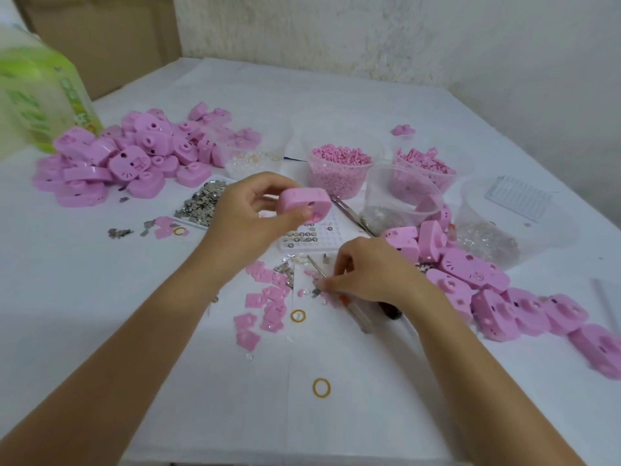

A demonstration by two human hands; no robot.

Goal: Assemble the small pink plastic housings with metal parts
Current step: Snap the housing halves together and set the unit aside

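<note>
The left hand (255, 213) holds a small pink plastic housing (304, 203) up off the white-covered table (369, 415). Its fingers and thumb curl round the sides, and a face with a hole is tipped toward the person, I'd guess so the opening is ready to take a part. Lower down, the right hand (366, 274) has thumb and forefinger pinched on a small grey metal piece (316, 291) lying among loose bits, apparently to carry it to the housing.

The stock looks laid out for easy reach. A heap of pink housings (134, 156) sits far left, probably still to do. A row of more pink housings (487, 287) runs to the right, likely finished. A flat tray of silvery metal scraps (201, 203) lies just behind the left hand. Flat pink square plates (265, 297) are scattered between the forearms.
</note>
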